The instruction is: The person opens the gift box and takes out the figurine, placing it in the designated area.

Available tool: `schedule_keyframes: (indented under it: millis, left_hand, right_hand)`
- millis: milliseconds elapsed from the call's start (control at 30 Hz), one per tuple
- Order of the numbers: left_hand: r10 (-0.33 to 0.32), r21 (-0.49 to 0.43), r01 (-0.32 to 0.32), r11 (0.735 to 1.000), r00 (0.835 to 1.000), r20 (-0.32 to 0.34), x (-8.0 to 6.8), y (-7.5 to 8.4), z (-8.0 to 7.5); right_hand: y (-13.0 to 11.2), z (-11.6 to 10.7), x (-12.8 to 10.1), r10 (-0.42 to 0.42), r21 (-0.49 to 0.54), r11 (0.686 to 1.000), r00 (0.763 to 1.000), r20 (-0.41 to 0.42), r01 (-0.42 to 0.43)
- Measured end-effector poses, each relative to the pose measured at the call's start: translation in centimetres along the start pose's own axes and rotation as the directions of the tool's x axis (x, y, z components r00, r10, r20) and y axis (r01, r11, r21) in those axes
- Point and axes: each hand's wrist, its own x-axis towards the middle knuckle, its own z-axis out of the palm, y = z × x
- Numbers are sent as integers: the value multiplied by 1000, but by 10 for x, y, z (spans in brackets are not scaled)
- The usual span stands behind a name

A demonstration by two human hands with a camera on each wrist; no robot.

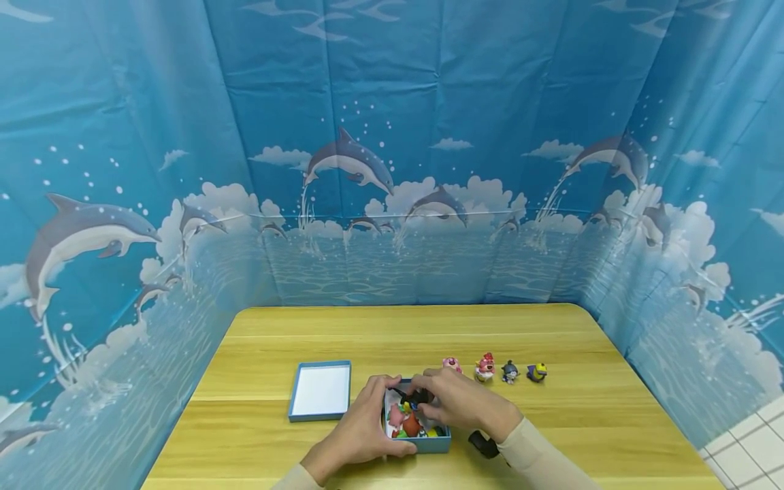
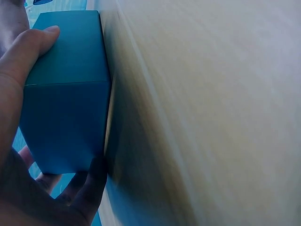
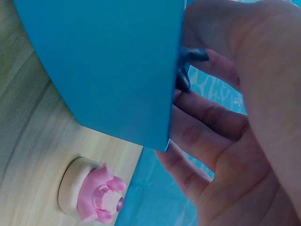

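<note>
A blue open-topped box (image 1: 432, 444) stands on the table with several small toy figures in it, among them a pink one (image 1: 396, 416) and a reddish-brown one (image 1: 412, 426). My left hand (image 1: 367, 423) grips the box from its left side; in the left wrist view the thumb lies on one wall and the fingers wrap another. Over the back right of the box, my right hand (image 1: 456, 398) pinches a dark toy figure (image 1: 418, 396). Its fin-like end (image 3: 188, 66) shows past the box wall in the right wrist view. The rest of it is hidden.
A blue-rimmed box lid (image 1: 321, 416) with a white inside lies left of the box. Behind and right stand a pink figure (image 1: 452, 364), a red-topped figure (image 1: 485, 367), a grey figure (image 1: 510, 371) and a purple-and-yellow figure (image 1: 537, 372). A dolphin-print curtain (image 1: 392, 258) surrounds the table.
</note>
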Motion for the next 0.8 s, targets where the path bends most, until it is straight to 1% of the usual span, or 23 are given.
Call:
schedule_keyframes:
  millis: [233, 467, 800]
  left_hand:
    - [-11, 15, 11, 1000, 1000, 4, 2, -2, 1]
    - [-34, 6, 34, 999, 999, 7, 4, -3, 2]
    - [-25, 12, 25, 1000, 1000, 5, 2, -1, 0]
  right_hand:
    - [2, 2, 2, 0, 15, 1000, 1000, -14, 1]
    - [3, 3, 2, 5, 24, 1000, 1000, -14, -5]
    - [3, 2, 4, 12, 68, 998, 1000, -20, -11]
